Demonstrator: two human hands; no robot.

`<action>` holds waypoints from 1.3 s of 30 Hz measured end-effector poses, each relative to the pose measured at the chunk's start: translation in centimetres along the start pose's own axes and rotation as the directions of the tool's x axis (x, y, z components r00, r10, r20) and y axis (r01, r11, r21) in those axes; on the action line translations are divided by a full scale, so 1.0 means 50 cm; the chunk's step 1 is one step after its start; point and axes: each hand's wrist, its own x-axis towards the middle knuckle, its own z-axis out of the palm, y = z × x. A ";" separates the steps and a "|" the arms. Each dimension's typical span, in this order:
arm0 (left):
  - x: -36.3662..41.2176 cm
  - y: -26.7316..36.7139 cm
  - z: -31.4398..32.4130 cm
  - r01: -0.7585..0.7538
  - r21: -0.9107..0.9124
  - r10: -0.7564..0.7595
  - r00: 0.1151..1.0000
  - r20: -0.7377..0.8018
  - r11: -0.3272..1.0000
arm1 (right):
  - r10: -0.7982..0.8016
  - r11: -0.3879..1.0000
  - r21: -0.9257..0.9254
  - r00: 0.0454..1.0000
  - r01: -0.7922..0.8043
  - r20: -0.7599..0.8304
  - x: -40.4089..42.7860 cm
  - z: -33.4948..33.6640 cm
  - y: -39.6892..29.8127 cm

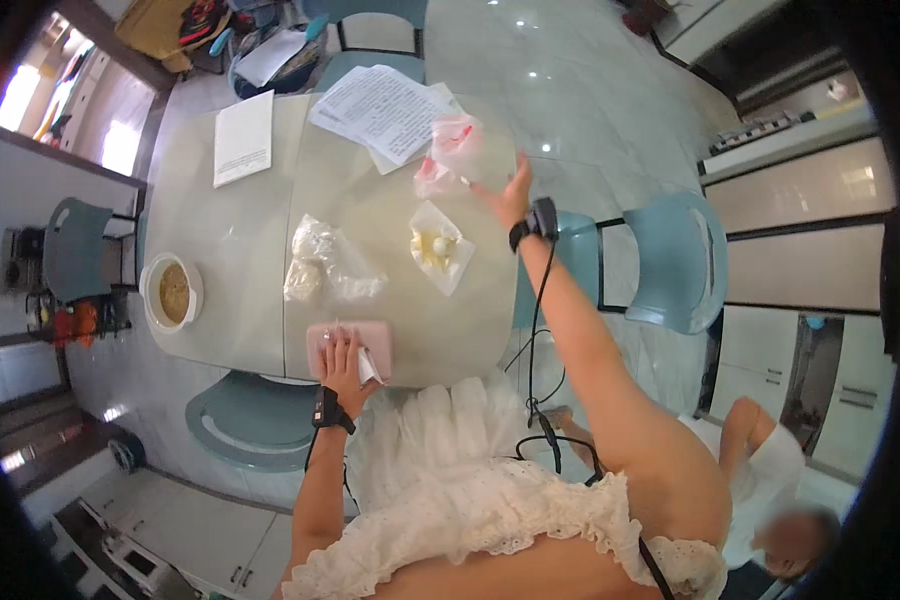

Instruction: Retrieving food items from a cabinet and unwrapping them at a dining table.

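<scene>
My left hand (341,366) lies flat on a pink tissue box (379,334) at the near edge of the table, fingers stretched across its top. A white tissue (367,365) sticks out beside the thumb. Over the table's right edge, my right hand (511,193) is held with thumb and fingers apart and nothing visible in it. Close to its fingertips sits a thin plastic bag (456,142) with red print. Nearer me, an unfolded white paper wrapper (451,276) holds a small pale round food item (442,246) and yellowish bits.
A clear plastic bag (345,271) with pale lumps lies mid-table. Printed sheets (379,109) and a white booklet (243,142) lie at the far side; a white pot (196,292) of brown food stands left. Blue chairs (671,262) surround the table. Another person (765,465) is at lower right.
</scene>
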 end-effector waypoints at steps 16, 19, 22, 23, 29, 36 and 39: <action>-0.034 -0.002 0.025 0.131 -0.114 -0.139 0.988 -0.063 0.985 | 0.283 0.805 0.456 0.921 -0.379 0.266 0.208 0.002 -0.042; -0.035 0.003 0.020 0.137 -0.102 -0.144 0.987 -0.068 0.985 | 0.329 0.757 0.466 0.883 -0.459 0.335 0.194 -0.079 -0.117; -0.043 0.011 -0.004 0.115 -0.149 -0.122 0.992 -0.040 0.982 | 0.251 0.815 0.417 0.893 -0.403 0.373 0.171 -0.155 -0.200; -0.048 0.013 -0.019 0.106 -0.185 -0.113 0.993 -0.028 0.977 | 0.220 0.831 0.408 0.897 -0.379 0.384 0.157 -0.170 -0.228; -0.053 0.038 -0.175 -0.117 -0.634 -0.015 0.980 -0.199 0.764 | -0.272 0.948 0.298 0.781 0.115 0.562 0.030 -0.245 -0.447; -0.025 0.113 -0.261 -0.280 -0.787 0.024 0.947 -0.320 0.550 | -0.499 0.864 0.488 0.326 0.119 0.803 -0.243 -0.161 -0.639; -0.052 0.099 -0.240 -0.203 -0.838 -0.098 0.952 -0.290 0.506 | -0.461 0.879 0.474 0.322 0.042 0.827 -0.283 -0.138 -0.671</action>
